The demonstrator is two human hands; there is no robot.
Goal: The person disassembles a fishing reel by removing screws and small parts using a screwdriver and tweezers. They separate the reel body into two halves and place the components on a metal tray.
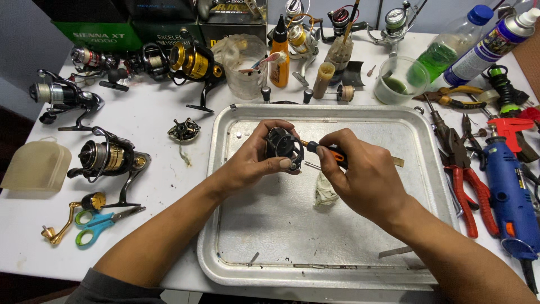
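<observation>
My left hand grips a small black fishing reel body above a metal tray. In my right hand is a small screwdriver with an orange and black handle, its tip pushed into the reel body's right side. Both hands hover over the tray's upper middle. A crumpled greyish rag lies on the tray just below my right hand.
Several spinning reels lie to the left, with blue-green scissors and a gold handle. Red-handled pliers and a blue rotary tool sit on the right. Bottles, cups and a spray can stand behind.
</observation>
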